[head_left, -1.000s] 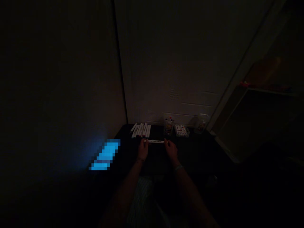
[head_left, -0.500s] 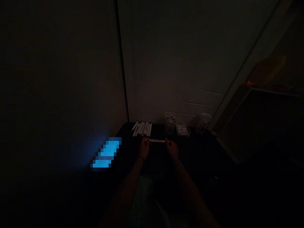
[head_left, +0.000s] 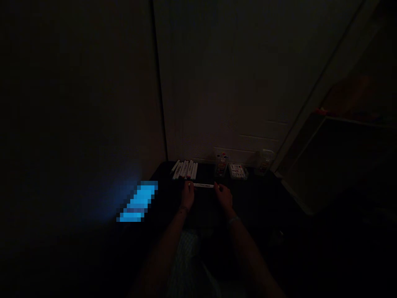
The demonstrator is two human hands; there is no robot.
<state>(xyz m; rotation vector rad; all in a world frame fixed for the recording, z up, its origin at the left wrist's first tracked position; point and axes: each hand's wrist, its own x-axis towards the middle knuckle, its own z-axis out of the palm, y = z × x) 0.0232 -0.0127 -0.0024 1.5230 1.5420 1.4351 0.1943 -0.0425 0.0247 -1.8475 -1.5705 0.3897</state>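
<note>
The scene is very dark. A white marker pen (head_left: 204,185) lies level between my two hands over a dark table (head_left: 254,198). My left hand (head_left: 187,195) pinches the pen's left end. My right hand (head_left: 223,195) pinches its right end. Just behind the pen lies a row of several white markers (head_left: 185,169) side by side.
Small clear containers with coloured items (head_left: 237,170) stand along the table's far edge by the wall, among them a jar (head_left: 221,164) and another (head_left: 265,161). A glowing blue screen (head_left: 138,202) lies to the left. A dark piece of furniture (head_left: 338,165) stands at right.
Almost nothing differs; both hands hold the pen in the same place, with only a slight shift of the camera.
</note>
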